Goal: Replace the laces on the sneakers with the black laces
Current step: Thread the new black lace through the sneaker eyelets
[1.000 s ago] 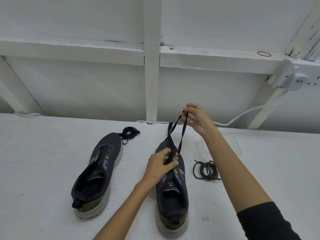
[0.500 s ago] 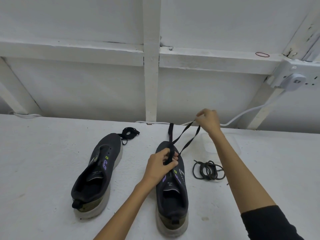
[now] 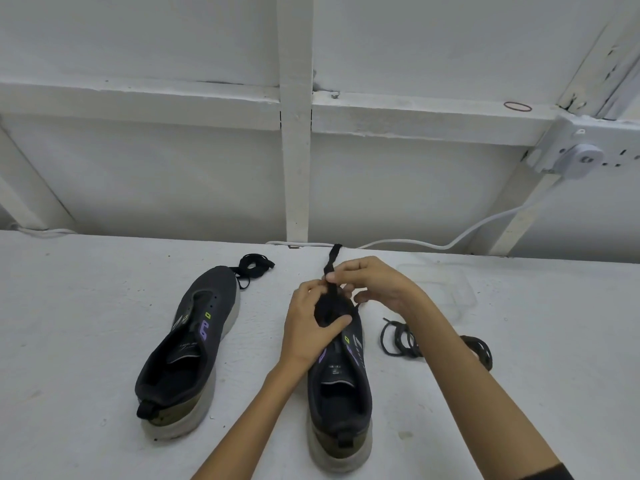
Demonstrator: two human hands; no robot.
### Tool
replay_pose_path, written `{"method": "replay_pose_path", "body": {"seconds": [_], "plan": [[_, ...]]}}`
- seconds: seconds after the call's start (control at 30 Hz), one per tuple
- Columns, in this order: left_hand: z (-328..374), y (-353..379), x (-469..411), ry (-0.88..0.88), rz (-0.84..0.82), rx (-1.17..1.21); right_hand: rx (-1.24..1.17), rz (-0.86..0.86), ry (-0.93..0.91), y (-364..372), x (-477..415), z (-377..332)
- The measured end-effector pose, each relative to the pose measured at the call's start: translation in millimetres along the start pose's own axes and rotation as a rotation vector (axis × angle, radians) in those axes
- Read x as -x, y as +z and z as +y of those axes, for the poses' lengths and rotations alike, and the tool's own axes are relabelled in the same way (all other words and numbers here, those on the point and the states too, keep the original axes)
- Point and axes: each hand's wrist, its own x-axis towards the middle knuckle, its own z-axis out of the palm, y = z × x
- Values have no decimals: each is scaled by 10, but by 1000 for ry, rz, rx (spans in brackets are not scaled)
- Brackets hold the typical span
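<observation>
one risk here — could easily end up with uneven ends or a twisted flat black lace (image 3: 331, 262) if tugged lopsided. pinched in right hand (image 3: 375, 285) fingertips at the toe of the dark mesh sneaker (image 3: 341, 393), left hand (image 3: 310, 323) curled round the upper. looks thin, limp, ribbon-like — tail trailing toward the wall.

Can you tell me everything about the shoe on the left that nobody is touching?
The dark grey fabric sneaker stands upright on the white table, toe pointing toward the white wall. It has a thick pale sole, an olive patch and a black pull loop at the heel, and purple and yellow-green marks by its lace holes. The holes are empty: no lace. A bundled black flat lace lies by its toe. No hand touches it.
</observation>
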Motion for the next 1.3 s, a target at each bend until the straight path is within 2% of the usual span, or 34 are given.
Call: {"method": "replay_pose_path", "body": {"seconds": [0.1,0.17,0.4,0.77,0.83,0.9,0.97,1.17,1.3], "plan": [[-1,3,2,-141,-109,164,-102,1,-40,15,-7,1],[-31,13,3,-201,-159,169,-152,29,-66,18,-14,3],[-48,26,-32,-222,-224,77,-150,206,-165,17,-101,-202],[-58,4,-7,-220,-247,78,-456,356,-390,-83,-93,-957],[-77,0,8,-226,-254,68,-587,370,-452,-106,-63,-1140],[-79,-8,13,-224,-261,54,-809,357,-533,-214,-26,-1356],[-73,-16,18,-218,-261,56,-925,342,-605,-333,9,-1538],[-79,-29,22,-225,-271,75,-1012,211,-579,-321,-87,-1544],[-40,-17,43,-227,-212,125,-1027,185,-568,-346,-110,-1487]]}}
